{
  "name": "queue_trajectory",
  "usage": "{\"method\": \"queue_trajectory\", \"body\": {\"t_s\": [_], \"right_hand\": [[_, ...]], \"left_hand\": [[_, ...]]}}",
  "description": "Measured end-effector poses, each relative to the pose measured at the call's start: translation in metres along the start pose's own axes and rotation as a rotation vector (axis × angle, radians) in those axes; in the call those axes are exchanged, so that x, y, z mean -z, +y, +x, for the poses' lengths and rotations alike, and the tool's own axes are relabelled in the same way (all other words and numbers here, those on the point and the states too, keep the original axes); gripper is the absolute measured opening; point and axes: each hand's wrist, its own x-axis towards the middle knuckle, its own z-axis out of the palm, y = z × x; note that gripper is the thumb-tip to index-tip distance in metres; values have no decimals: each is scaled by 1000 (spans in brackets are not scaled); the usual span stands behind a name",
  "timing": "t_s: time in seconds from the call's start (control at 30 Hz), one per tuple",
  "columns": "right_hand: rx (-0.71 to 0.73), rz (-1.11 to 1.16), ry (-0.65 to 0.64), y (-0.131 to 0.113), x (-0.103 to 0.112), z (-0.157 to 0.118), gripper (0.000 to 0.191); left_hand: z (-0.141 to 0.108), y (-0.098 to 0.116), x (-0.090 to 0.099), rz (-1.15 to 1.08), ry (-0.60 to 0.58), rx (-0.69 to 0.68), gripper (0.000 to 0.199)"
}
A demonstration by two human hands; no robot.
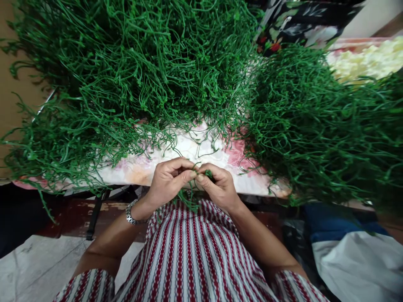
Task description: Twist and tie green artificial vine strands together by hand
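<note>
Both hands meet at the table's front edge, close to my body. Thumb and fingers of my left hand (170, 179) are pinched on thin green plastic-looking stems (189, 200), whose loose ends hang below the fingers. Against it, fingertips nearly touching, my right hand (221, 184) is closed on the same small bunch; a dark green clump shows by its index finger. The exact join between the fingertips is too small to make out. A large heap of similar green stems (151, 71) lies just beyond my hands, and a second heap (311, 130) spreads to the right.
A flowered cloth (195, 144) covers the table. Cream-yellow petal-like pieces (368, 61) are piled at the far right, near a black floral fabric (305, 25). Brown cardboard (11, 117) stands at the left edge. A white fabric or bag (355, 264) lies lower right.
</note>
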Motion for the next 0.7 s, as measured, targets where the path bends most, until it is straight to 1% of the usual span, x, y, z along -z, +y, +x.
{"method": "queue_trajectory", "body": {"t_s": [0.1, 0.17, 0.23, 0.3, 0.33, 0.4, 0.47, 0.53, 0.6, 0.7], "right_hand": [[71, -151, -42, -5, 4, 1, 16], [103, -214, -86, -7, 5, 1, 20], [107, -232, -113, -8, 6, 2, 25], [104, -228, -136, -8, 6, 2, 28], [106, -216, -168, -8, 7, 2, 28], [119, -163, -285, -8, 11, 3, 30], [132, -78, -429, -8, 15, 3, 31], [123, 9, -531, -8, 18, 5, 31], [95, 86, -565, -8, 18, 5, 31], [46, 189, -511, -7, 15, 4, 32]], "left_hand": [[1, 3, 3, 182, -71, -65, 5], [1, 4, 4, 280, -115, -140, 7], [1, 4, 3, 372, -126, -211, 8], [0, 5, 3, 427, -145, -239, 10], [-1, 5, 4, 430, -170, -236, 11], [-3, 6, 6, 390, -257, -199, 12], [-4, 8, 9, 315, -355, -140, 12], [-5, 10, 10, 230, -411, -69, 12], [-6, 10, 10, 153, -403, -2, 11], [-9, 10, 5, 59, -310, 76, 11]]}}
